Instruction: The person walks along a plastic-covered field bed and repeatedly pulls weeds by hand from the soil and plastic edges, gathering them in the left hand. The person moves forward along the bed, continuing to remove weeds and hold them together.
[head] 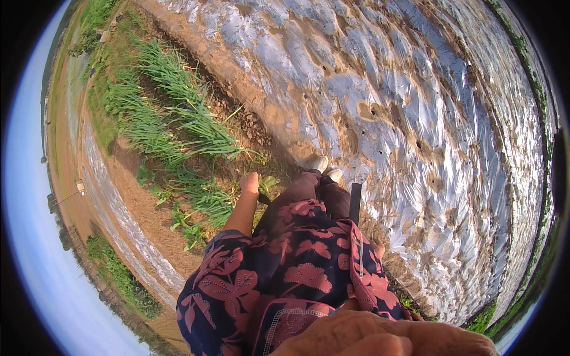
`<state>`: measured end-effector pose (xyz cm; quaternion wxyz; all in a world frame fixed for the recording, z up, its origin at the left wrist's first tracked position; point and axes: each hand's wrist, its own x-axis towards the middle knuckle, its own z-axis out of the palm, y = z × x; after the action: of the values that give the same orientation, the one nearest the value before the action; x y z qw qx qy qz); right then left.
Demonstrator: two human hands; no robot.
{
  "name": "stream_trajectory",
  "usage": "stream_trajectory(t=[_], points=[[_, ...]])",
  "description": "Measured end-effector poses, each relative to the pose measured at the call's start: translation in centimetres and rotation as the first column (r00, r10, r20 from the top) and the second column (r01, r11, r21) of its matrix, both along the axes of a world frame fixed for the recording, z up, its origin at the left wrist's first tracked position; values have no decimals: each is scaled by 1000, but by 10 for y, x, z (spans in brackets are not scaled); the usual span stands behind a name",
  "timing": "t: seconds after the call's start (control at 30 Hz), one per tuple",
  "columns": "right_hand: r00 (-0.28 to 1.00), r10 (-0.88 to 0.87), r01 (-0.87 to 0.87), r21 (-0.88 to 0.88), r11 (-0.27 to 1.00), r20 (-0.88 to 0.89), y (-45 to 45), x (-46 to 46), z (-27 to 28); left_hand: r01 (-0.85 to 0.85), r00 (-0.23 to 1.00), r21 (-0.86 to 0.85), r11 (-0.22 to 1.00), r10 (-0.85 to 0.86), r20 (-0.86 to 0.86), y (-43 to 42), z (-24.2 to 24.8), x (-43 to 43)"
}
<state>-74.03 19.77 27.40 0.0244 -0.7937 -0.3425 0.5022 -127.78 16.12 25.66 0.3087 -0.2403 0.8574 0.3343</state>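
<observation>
My left hand [249, 182] hangs low at my left side with its fingers curled, above the edge of a bed of green onions [207, 133]. Beside that wrist a short dark piece [264, 199] shows; I cannot tell what it is or whether the fist grips it. On my other side, only a little of my right hand [378, 249] shows past my flowered shirt [307, 278], so its fingers are mostly hidden. A flat black strip [355, 202] juts out beside the shirt. Bare skin fills the bottom edge, very close to the lens.
Silver plastic mulch film [401, 133], wrinkled and smeared with soil, covers the ground ahead and to the right. Small holes dot it. My pale shoes [320, 163] stand at its near edge. Broad-leaved plants [189, 224] grow at the left, before bare soil [138, 178].
</observation>
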Motion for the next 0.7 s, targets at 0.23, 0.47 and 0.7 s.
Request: stream_trajectory(t=[0.23, 0.47, 0.7], points=[[995, 95, -98, -129, 987, -30, -17, 54, -82, 38, 998, -74, 997, -34, 59, -1, 9, 2], [947, 317, -315, -54, 948, 43, 1, 29, -58, 11, 1000, -136, 991, -12, -8, -22, 7, 0], [949, 311, -309, -38, 950, 47, 23, 28, -52, 122, 992, -89, 988, -125, -29, -25, 12, -1]])
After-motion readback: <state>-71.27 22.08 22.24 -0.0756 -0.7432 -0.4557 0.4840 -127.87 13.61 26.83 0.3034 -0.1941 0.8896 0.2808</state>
